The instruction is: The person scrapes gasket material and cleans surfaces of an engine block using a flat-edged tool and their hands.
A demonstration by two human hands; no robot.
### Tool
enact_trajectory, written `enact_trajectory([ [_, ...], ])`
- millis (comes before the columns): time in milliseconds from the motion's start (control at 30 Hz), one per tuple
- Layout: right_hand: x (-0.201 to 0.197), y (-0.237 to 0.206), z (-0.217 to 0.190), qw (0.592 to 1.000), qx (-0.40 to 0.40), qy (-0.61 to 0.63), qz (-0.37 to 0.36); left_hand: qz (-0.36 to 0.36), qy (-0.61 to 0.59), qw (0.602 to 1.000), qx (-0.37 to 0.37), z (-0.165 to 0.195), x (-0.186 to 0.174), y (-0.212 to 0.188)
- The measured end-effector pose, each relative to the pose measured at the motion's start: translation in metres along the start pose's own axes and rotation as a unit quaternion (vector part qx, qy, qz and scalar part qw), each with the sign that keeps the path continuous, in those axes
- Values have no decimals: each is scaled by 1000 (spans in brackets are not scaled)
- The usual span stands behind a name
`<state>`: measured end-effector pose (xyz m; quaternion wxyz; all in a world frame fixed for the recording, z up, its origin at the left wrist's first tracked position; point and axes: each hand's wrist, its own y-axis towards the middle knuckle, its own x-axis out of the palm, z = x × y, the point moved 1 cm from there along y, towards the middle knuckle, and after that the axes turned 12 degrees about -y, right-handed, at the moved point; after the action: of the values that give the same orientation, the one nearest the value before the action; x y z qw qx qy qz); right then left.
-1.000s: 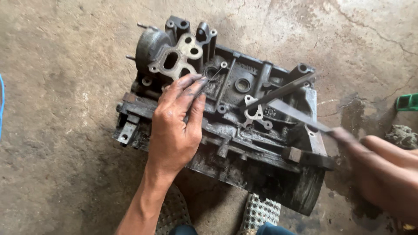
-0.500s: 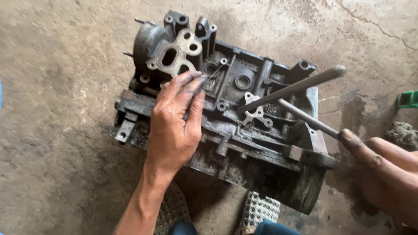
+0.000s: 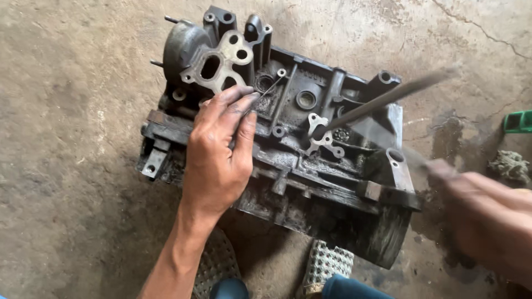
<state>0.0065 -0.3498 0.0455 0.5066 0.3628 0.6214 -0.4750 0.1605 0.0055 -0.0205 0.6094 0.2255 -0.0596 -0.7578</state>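
**Head view: two bare hands at a greasy engine block on a concrete floor**

Head camera looks straight down on a dark, oil-caked engine block (image 3: 288, 160) lying on the stained concrete floor (image 3: 72, 166). The left hand (image 3: 219, 155) rests flat on the block's upper left part, fingers stretched out and loose, its grip closed on nothing. Its fingertips touch a thin wire (image 3: 267, 91) that lies slanted across the casting, just beside a pale metal flange with several openings (image 3: 221, 61).

The right hand (image 3: 487, 216) comes in from the lower right edge and is heavily blurred; whether its grip is closed cannot be told. A long metal bar (image 3: 388, 99), also blurred, slants from the upper right down to a small pale bracket (image 3: 321, 138) near the middle of the block.

Two patterned sandals (image 3: 327, 263) show at the bottom edge, close against the block. A green object (image 3: 518, 122) and a clump of dirty rag (image 3: 510, 166) lie on the floor at the right, well apart from the block.
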Motion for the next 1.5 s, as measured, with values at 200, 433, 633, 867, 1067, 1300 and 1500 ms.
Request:
enact_trajectory([
  [200, 17, -3, -1, 998, 67, 0, 11, 0, -6, 1000, -6, -2, 0, -3],
  [433, 13, -4, -7, 985, 65, 60, 151, 1, -22, 1000, -18, -3, 1, -3],
  [633, 6, -2, 2, 997, 50, 35, 46, 7, -41, 999, -18, 2, 0, -2],
  [867, 2, -10, 11, 996, 17, -90, 4, -3, -24, 999, -21, 2, -1, -2],
  [1067, 12, -18, 10, 997, 4, -78, -22, -1, -15, 1000, -15, 3, 0, -2],
  [1300, 8, -26, 19, 994, 32, -96, -47, 2, -24, 1000, -17, 5, 0, -1],
  [1500, 4, -18, 9, 994, 14, -93, -51, -2, -18, 1000, -24, 3, 0, -2],
])
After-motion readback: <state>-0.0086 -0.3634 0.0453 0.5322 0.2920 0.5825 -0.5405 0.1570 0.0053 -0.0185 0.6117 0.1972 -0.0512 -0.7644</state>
